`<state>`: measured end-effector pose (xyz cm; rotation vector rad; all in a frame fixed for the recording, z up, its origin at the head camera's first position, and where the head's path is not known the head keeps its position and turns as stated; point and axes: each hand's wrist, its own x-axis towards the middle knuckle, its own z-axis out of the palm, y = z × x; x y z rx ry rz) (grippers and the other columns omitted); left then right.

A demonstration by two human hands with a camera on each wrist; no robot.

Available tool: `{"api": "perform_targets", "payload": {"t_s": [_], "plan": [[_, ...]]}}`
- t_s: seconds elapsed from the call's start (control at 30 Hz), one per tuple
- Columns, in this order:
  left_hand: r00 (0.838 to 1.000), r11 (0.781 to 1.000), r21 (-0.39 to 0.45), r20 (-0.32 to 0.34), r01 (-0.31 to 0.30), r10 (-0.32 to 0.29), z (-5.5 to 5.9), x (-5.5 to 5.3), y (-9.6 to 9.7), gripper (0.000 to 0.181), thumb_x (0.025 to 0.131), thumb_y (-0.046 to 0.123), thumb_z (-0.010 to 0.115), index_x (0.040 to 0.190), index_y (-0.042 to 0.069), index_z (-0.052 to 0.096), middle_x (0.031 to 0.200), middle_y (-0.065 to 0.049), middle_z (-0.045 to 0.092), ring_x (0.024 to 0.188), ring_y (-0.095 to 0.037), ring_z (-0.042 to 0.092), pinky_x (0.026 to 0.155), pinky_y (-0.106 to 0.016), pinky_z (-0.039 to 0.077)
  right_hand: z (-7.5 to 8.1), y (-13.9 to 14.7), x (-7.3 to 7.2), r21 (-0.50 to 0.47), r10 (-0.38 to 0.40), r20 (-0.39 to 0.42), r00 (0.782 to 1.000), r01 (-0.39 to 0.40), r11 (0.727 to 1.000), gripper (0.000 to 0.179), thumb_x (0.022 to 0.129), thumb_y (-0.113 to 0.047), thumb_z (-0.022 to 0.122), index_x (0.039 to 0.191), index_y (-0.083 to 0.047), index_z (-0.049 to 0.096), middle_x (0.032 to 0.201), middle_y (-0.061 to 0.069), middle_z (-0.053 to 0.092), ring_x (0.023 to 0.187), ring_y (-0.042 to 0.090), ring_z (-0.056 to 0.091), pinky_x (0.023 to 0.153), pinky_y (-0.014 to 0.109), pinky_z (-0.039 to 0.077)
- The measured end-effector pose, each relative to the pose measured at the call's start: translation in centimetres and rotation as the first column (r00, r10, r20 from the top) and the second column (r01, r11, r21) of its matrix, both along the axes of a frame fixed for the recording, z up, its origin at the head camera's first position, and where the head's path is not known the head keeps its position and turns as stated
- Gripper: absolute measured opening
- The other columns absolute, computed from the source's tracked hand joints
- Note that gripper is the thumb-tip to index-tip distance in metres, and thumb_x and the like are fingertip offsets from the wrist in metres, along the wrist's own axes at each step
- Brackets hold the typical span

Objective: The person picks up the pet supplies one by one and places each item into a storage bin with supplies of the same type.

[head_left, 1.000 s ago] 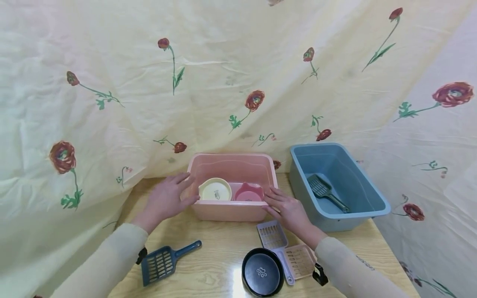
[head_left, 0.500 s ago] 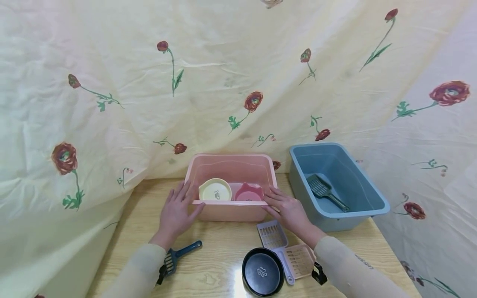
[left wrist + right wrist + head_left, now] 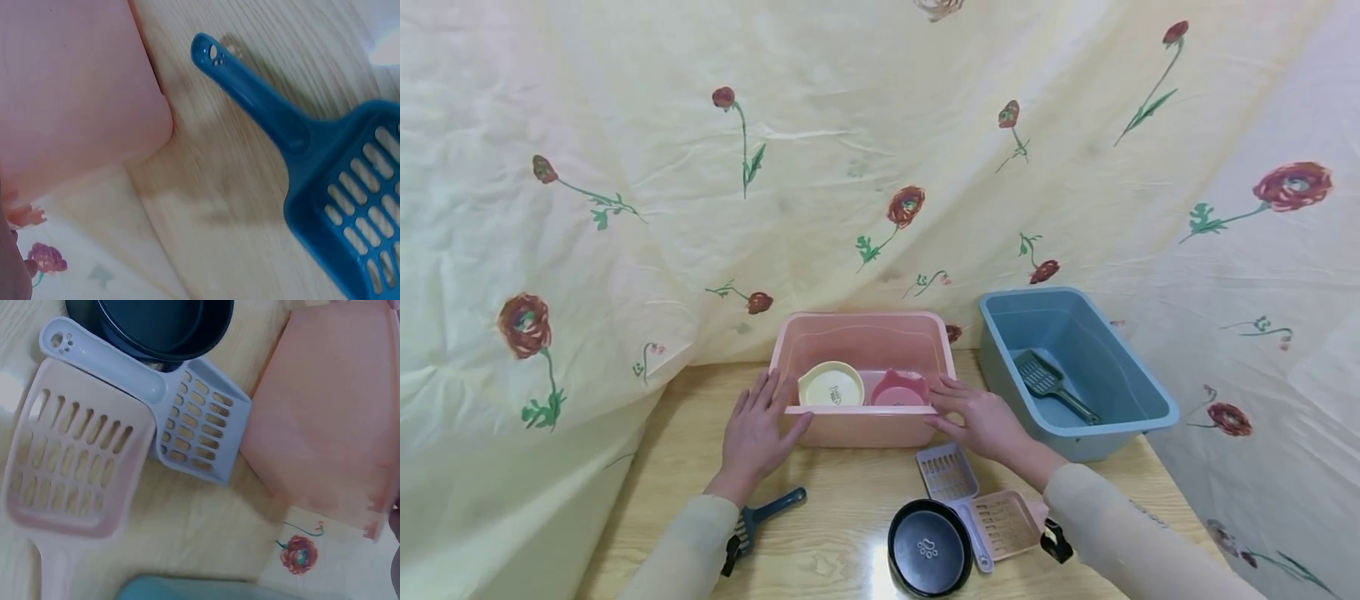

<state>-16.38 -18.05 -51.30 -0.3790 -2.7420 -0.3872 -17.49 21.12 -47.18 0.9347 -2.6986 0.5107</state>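
Observation:
A pink litter box (image 3: 863,429) stands at the back of the table, holding a cream bowl (image 3: 831,385) and a pink bowl (image 3: 900,390). My left hand (image 3: 754,433) rests on its front left corner, fingers straight and spread. On the front right corner lies my right hand (image 3: 981,417), its fingers over the rim and thumb against the front wall. Some fingertips are hidden by the rim. Below my left wrist is a dark blue litter scoop (image 3: 300,137). Under my right wrist lie a lavender scoop (image 3: 200,419) and a pale pink scoop (image 3: 75,456).
A blue litter box (image 3: 1075,350) with a dark green scoop (image 3: 1052,383) in it stands at the right. A black bowl (image 3: 929,546) with a paw print sits near the front, touching the lavender scoop. A flowered cloth (image 3: 820,167) hangs behind the table.
My left hand has moved right and down from beside the pink litter box onto its front left corner, partly covering the dark blue scoop. My right hand stays at the right corner.

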Motion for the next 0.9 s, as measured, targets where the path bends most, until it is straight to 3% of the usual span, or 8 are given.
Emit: {"api": "perform_targets", "payload": {"t_s": [0.13,0.37,0.53,0.63,0.77,0.9], "plan": [[1.0,0.999,-0.033,-0.019,0.018,-0.019,-0.1,-0.4,-0.2,0.081,0.099,0.061,0.06,0.164,0.014,0.045,0.169,-0.017,0.041,0.157,-0.037,0.037,0.127,-0.062,0.03,1.4,0.8,0.2,0.009,0.024,0.067,0.997,-0.025,1.0,0.052,0.095,-0.036,0.083,0.141,-0.013,0.071,0.149,0.01,0.064,0.138,0.032,0.061,0.102,0.052,0.059],[0.999,0.999,-0.034,-0.012,0.03,-0.03,-0.2,-0.7,-0.4,0.082,0.1,0.062,0.059,0.164,0.013,0.044,0.169,-0.018,0.041,0.158,-0.037,0.035,0.126,-0.063,0.03,3.6,2.3,1.4,0.047,0.065,0.13,0.989,-0.071,0.996,0.046,0.099,-0.037,0.078,0.137,-0.011,0.074,0.134,0.011,0.074,0.122,0.033,0.073,0.1,0.053,0.06],[1.0,1.0,-0.015,-0.02,0.016,-0.017,-0.5,-0.7,-0.3,0.083,0.1,0.062,0.058,0.165,0.013,0.041,0.17,-0.019,0.037,0.158,-0.038,0.035,0.127,-0.061,0.029,4.7,3.0,2.4,0.064,0.084,0.245,0.966,-0.102,0.993,0.048,0.099,-0.041,0.077,0.137,-0.012,0.074,0.132,0.006,0.075,0.121,0.03,0.073,0.098,0.051,0.061],[0.999,1.0,0.004,-0.035,0.007,-0.007,-0.7,-0.6,-0.2,0.083,0.1,0.06,0.06,0.165,0.012,0.041,0.17,-0.021,0.037,0.156,-0.04,0.037,0.127,-0.061,0.031,5.2,3.2,2.8,0.075,0.105,0.322,0.941,-0.136,0.988,0.049,0.098,-0.044,0.078,0.135,-0.013,0.075,0.131,0.005,0.076,0.12,0.029,0.074,0.096,0.05,0.062],[0.99,0.999,0.046,-0.138,0.023,-0.017,-1.1,-0.3,0.0,0.078,0.102,0.064,0.054,0.16,0.011,0.05,0.161,-0.024,0.049,0.151,-0.042,0.045,0.123,-0.061,0.037,5.5,3.2,2.9,0.069,0.149,0.408,0.901,-0.193,0.979,0.051,0.097,-0.048,0.077,0.133,-0.011,0.076,0.126,0.005,0.078,0.115,0.026,0.075,0.093,0.048,0.064],[0.943,0.995,0.067,-0.329,0.073,-0.048,-1.8,-0.2,0.2,0.078,0.107,0.071,0.039,0.147,0.009,0.064,0.145,-0.027,0.063,0.14,-0.046,0.057,0.115,-0.063,0.046,5.2,3.3,2.8,0.051,0.171,0.477,0.862,-0.222,0.974,0.051,0.098,-0.046,0.078,0.133,-0.009,0.076,0.127,0.007,0.078,0.115,0.026,0.076,0.093,0.047,0.064]]}}
